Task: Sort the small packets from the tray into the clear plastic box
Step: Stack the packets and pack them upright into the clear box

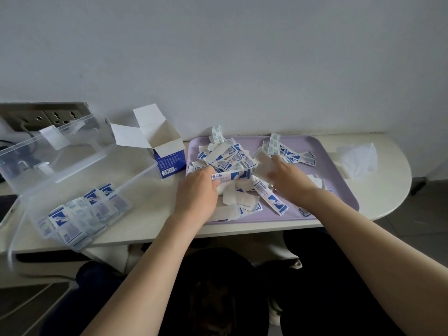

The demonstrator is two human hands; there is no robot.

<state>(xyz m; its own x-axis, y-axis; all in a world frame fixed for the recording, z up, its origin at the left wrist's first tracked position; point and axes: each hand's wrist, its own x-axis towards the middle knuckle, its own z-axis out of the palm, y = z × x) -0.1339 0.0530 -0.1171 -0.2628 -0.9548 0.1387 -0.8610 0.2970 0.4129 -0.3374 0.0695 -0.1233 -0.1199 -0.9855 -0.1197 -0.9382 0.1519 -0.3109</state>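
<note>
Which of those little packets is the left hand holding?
The long blue-and-white packet held crosswise in the left hand's fingers, printed side up, above the heap lying on the purple tray.

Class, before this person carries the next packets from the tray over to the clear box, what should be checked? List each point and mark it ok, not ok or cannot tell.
1. Left hand has a firm hold: ok, its fingers curl round a bundle of packets.
2. Right hand holds a packet: cannot tell, its fingers are buried in the pile.
3. Clear box is open: ok, its lid stands up behind it.
4. Room in the box: ok, the sorted packets fill only its near end.
5. Way from the tray to the box: probably ok, the open carton stands toward the wall.
</note>
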